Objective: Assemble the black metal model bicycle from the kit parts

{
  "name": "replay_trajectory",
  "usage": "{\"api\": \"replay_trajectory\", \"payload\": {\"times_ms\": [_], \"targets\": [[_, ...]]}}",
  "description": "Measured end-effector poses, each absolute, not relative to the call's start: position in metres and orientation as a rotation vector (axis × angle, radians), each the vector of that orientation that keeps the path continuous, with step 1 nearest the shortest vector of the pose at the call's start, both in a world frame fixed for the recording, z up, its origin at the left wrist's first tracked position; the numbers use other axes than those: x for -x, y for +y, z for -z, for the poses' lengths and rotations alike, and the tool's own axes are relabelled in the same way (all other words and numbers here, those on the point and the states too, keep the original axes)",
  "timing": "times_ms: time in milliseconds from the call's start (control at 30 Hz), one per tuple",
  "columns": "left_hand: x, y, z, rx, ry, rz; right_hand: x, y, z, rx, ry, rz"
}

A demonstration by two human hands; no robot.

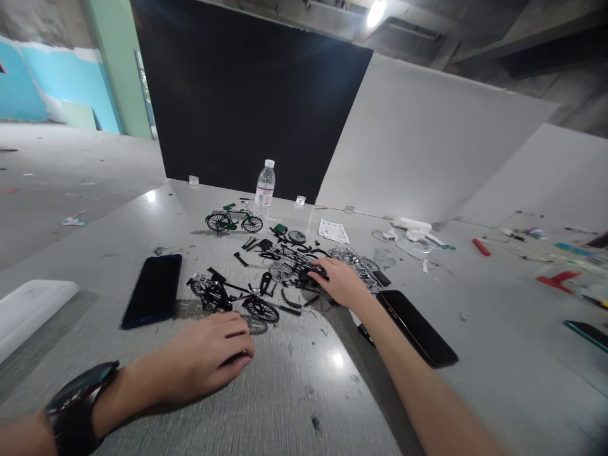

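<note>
My left hand (213, 351) rests on the table, loosely curved, with thumb and fingers apart and nothing seen in it. Just beyond it stands a black model bicycle (232, 294). My right hand (341, 278) reaches into a heap of black model bicycle parts (289, 259); its thumb and forefinger are spread at the heap's right side, and the fingertips are partly lost among dark pieces. A green model bicycle (232, 218) stands farther back. Silvery part frames (356, 263) lie just beyond my right hand.
A water bottle (265, 187) stands at the back, near a black panel (251, 95). Phones lie on both sides, one at left (154, 288) and one under my right forearm's far side (418, 329). A white box (35, 310) sits far left. Red clippers (558, 280) lie right.
</note>
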State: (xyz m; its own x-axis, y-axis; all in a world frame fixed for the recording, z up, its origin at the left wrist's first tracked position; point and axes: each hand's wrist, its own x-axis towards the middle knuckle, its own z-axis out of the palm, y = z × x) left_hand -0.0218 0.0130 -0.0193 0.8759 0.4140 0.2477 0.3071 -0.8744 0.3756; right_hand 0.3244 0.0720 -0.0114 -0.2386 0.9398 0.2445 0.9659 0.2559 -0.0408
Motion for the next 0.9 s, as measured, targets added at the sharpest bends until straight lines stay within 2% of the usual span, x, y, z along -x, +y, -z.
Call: {"api": "replay_trajectory", "payload": {"times_ms": [400,900], "targets": [[0.022,0.012,0.018,-2.711,0.534,-0.485,-0.334,0.078,0.015,1.783,-2.111,0.284],[0.022,0.012,0.016,-2.709,0.536,-0.454,-0.373,0.073,-0.012,1.888,-1.916,0.295]]}}
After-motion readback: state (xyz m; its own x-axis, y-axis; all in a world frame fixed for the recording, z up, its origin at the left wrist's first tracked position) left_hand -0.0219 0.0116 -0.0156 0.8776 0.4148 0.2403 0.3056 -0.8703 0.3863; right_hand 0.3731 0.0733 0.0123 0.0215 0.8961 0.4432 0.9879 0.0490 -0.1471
